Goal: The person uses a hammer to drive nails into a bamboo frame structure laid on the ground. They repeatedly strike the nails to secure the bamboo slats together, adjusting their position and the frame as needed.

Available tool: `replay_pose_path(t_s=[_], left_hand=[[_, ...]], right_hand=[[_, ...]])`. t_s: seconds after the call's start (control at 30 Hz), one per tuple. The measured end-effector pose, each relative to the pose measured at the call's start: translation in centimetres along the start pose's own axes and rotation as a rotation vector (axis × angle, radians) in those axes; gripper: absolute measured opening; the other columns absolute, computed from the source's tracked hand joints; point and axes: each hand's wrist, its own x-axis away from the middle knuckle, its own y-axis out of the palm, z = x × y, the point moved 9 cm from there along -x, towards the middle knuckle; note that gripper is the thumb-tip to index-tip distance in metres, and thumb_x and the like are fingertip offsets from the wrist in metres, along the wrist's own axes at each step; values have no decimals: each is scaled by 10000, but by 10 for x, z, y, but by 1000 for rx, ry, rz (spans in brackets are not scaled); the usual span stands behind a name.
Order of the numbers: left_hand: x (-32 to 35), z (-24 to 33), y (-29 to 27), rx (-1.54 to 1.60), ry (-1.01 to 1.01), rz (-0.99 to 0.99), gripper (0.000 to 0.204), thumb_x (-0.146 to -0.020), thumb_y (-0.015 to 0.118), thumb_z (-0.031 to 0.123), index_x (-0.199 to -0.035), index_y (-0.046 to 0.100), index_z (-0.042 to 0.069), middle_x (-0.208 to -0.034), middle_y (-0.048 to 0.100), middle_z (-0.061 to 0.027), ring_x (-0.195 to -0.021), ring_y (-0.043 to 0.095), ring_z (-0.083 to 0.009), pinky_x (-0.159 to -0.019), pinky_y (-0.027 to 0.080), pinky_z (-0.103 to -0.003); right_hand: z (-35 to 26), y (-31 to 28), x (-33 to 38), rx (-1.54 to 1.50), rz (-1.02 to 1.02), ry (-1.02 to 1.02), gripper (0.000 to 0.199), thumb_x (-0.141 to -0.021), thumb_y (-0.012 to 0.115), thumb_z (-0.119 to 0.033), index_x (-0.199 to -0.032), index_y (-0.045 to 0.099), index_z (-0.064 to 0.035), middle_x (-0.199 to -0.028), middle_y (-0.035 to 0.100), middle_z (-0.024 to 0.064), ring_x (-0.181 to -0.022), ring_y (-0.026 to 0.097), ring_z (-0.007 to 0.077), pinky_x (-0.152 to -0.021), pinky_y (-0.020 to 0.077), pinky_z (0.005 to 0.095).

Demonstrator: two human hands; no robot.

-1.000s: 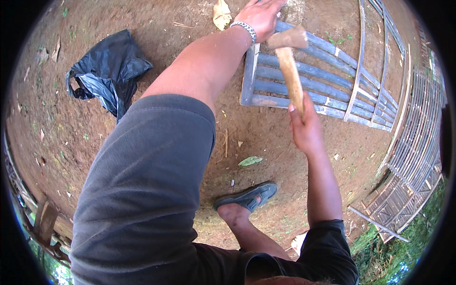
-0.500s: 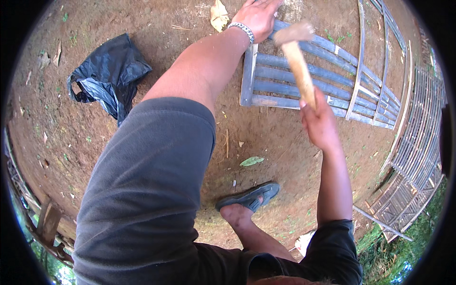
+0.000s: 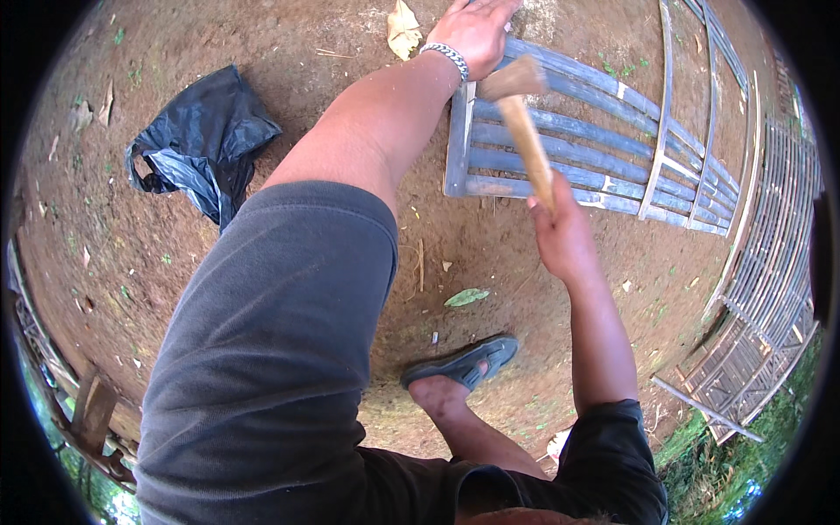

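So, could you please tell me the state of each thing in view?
Wooden-handled tool: held, partly blurred
Right hand: closed around tool
Slatted frame: lying on ground
Left hand: at frame's corner, grip unclear
Black bag: crumpled, on ground
Bracelet: worn
Sandal: worn
Green leaf: on ground

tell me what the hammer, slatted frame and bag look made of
Hammer: the handle looks like wood, pale and matte; its head is blurred, so that material stays unclear.
Slatted frame: probably bamboo, weathered blue-grey, as pale joint-like bands show along it.
Bag: likely thin black plastic, judging by its shiny creases.
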Motion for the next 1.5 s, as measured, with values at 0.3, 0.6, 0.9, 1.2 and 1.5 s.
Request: replay_pose_path(t_s=[0.3, 0.6, 0.9, 1.2, 1.5], left_hand=[[-3, 1, -1, -8, -3, -23, 518, -936, 477, 72, -1454, 479, 61, -1463, 568, -167, -1434, 466, -322, -1247, 261, -520], [-2, 10, 0, -37, 22, -33, 525, -938, 483, 91, -1462, 474, 61, -1457, 569, -176, -1434, 465, -318, -1239, 266, -533], [-1, 3, 1, -22, 4, -24, 504, -956, 467, 105, -1458, 475, 54, -1478, 555, -185, -1449, 451, -320, -1236, 268, -538], [-3, 3, 1, -53, 7, -12, 484, -965, 458, 103, -1447, 481, 53, -1473, 560, -183, -1441, 458, -327, -1236, 266, -538], [1, 1, -1, -65, 11, -17, 474, -960, 467, 98, -1430, 494, 52, -1455, 571, -181, -1429, 470, -327, -1226, 282, -531]], right_hand=[[1, 4, -2, 66, 59, -129, 475, -1041, 598, -242, -1438, 434, -39, -928, 700, 232, -789, 718, 341, -691, 560, 462], [16, 46, 9, 3, 156, -52, 474, -1032, 603, -204, -1435, 434, -20, -871, 697, 203, -810, 728, 333, -705, 578, 458], [5, 16, 6, -105, 182, -19, 472, -1043, 601, -236, -1441, 426, -54, -973, 702, 247, -862, 730, 358, -690, 578, 465], [-4, 5, 3, -198, 213, -47, 441, -1040, 598, -224, -1402, 442, -27, -873, 693, 265, -784, 720, 409, -699, 564, 477], [-3, -7, 15, -301, 512, -193, 502, -1028, 602, -198, -1460, 422, -16, -898, 705, 253, -830, 734, 409, -713, 573, 504]])
